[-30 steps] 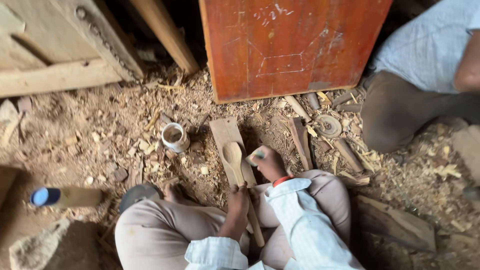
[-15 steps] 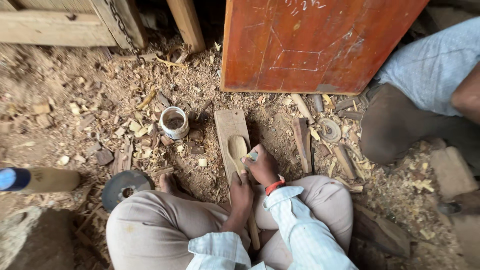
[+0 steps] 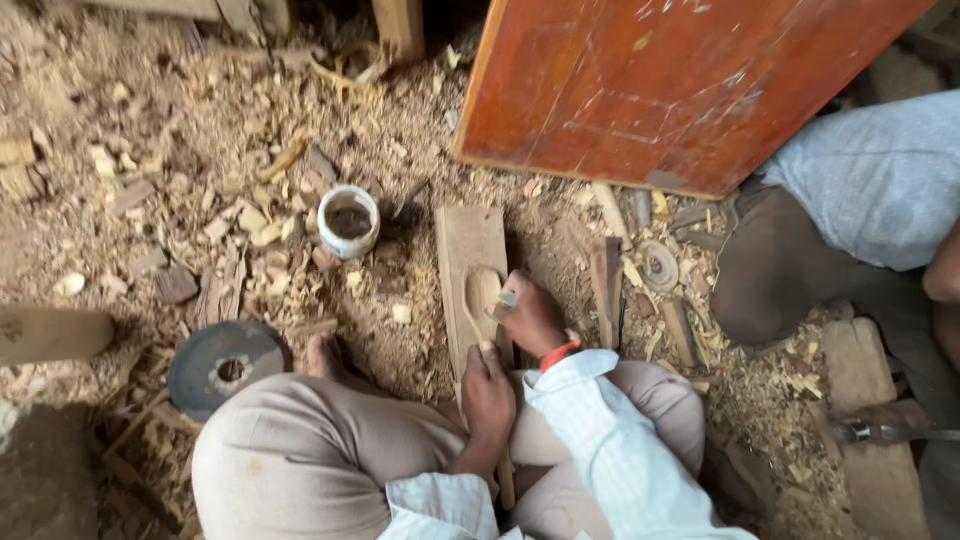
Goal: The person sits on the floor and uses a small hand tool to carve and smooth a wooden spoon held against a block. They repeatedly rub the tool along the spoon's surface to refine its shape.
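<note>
Right hand [image 3: 528, 315] fingers grip small tool on spoon blank [image 3: 482, 292], left hand [image 3: 487, 390] fingers clasp plank [image 3: 470, 245]; white cup [image 3: 348, 220] with dark contents left of fingers.

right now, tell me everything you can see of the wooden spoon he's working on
The spoon is pale raw wood, unfinished, with an oval bowl pointing away from the person and a narrow handle running back toward the lap. It lies flat on a wooden plank set on the chip-strewn ground. The left hand presses on its handle; the right hand rests at the bowl's edge holding a small tool, its kind unclear.
</note>
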